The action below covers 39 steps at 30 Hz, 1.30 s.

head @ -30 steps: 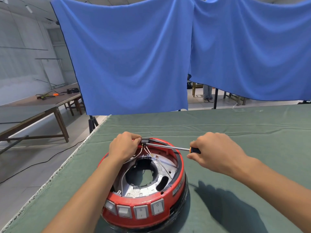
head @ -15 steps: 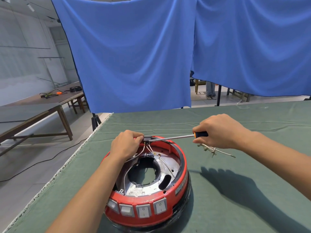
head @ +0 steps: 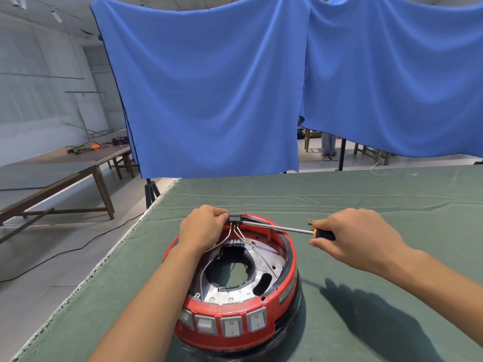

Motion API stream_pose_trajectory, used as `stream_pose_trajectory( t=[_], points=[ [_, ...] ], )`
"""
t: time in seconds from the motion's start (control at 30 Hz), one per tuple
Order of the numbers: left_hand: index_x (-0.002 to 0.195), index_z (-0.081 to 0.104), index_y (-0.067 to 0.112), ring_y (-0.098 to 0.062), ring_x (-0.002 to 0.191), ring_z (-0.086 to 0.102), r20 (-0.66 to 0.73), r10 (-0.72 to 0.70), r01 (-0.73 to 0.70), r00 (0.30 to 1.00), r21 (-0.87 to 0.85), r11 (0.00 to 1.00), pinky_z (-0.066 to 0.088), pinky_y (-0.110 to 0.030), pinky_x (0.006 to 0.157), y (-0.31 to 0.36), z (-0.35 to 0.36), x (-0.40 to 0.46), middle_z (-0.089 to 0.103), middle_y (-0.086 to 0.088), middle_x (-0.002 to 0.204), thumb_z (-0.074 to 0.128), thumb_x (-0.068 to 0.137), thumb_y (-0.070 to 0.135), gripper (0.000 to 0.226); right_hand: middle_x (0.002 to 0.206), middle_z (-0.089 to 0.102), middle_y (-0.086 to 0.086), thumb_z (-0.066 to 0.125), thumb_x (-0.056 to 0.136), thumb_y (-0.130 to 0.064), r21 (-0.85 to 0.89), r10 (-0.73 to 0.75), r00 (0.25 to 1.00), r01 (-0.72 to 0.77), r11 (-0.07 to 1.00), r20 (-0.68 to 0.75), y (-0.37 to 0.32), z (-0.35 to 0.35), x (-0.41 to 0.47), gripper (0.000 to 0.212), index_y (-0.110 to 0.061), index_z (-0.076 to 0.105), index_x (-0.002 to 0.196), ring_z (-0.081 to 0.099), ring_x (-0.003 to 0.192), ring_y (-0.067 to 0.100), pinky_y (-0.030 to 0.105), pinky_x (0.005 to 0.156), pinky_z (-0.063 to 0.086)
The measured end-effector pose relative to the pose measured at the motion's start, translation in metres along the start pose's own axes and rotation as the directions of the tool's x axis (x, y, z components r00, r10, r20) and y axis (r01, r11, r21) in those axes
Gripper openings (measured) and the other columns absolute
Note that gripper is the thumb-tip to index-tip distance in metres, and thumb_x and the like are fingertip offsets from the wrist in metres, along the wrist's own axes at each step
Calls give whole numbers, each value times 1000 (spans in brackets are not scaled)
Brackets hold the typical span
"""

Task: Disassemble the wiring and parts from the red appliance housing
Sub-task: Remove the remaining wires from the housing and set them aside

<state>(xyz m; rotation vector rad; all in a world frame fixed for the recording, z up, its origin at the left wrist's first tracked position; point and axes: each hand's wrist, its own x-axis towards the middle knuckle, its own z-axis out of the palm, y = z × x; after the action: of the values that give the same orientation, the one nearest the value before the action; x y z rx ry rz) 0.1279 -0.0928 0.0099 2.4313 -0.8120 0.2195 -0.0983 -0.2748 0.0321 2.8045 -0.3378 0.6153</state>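
Green-clothed bench (head: 339, 199) before hung blue drapes (head: 209, 87). Red appliance housing (head: 235, 317) seated near the bench's near edge, toward its left side, open side up, rocker switches (head: 231, 325) facing the near edge. Left hand (head: 202, 228) closed, fingertips pinching a black connector block (head: 235, 218) at the housing's far rim, white wires (head: 236, 232) trailing down into the housing. Right hand (head: 355, 237) clenched on a screwdriver (head: 287, 228), tip at the block. Small brass part (head: 310, 221) lying just beyond the shaft.
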Motion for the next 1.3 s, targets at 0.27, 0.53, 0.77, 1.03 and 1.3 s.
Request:
stream_pose_trajectory(
  t=[0.27,0.53,0.77,1.03,1.3],
  points=[
    [107,70,36,-24,107,59,2,-1,1,1000,6,1000,44,-33,81,1,-1,-1,69,5,110,49,93,37,25,93,66,-9,43,92,-56,-19,7,1000,-6,1000,30,-6,-10,5,31,-31,61,96,60,90,18,27,61,30],
    [107,69,37,-24,104,60,3,6,-6,1000,18,1000,44,-33,80,2,-1,-2,70,5,108,47,94,37,26,91,66,-5,47,91,-52,-66,23,999,-20,998,38,-18,-19,9,28,-29,62,92,62,88,23,29,58,27],
    [108,69,37,-25,105,59,6,6,-6,1000,22,1000,42,-33,79,1,0,-2,69,6,110,47,95,37,26,91,67,-3,45,93,-43,-173,28,999,-21,985,38,-34,-26,5,26,-24,62,90,63,83,25,29,56,30],
    [99,72,33,-30,98,60,12,-8,8,1000,19,1000,38,-30,71,-1,0,3,71,0,99,49,94,36,24,92,67,1,48,91,-46,-232,-1,1000,7,973,24,-35,-32,18,27,-24,63,91,64,83,28,29,58,30],
    [91,72,25,-30,88,60,15,5,-6,1000,19,1000,43,-32,68,-2,0,4,70,-1,84,49,93,34,25,93,67,-10,44,91,-54,-206,-147,989,147,967,16,3,-15,38,29,-30,59,94,63,89,19,27,58,30]
  ],
)
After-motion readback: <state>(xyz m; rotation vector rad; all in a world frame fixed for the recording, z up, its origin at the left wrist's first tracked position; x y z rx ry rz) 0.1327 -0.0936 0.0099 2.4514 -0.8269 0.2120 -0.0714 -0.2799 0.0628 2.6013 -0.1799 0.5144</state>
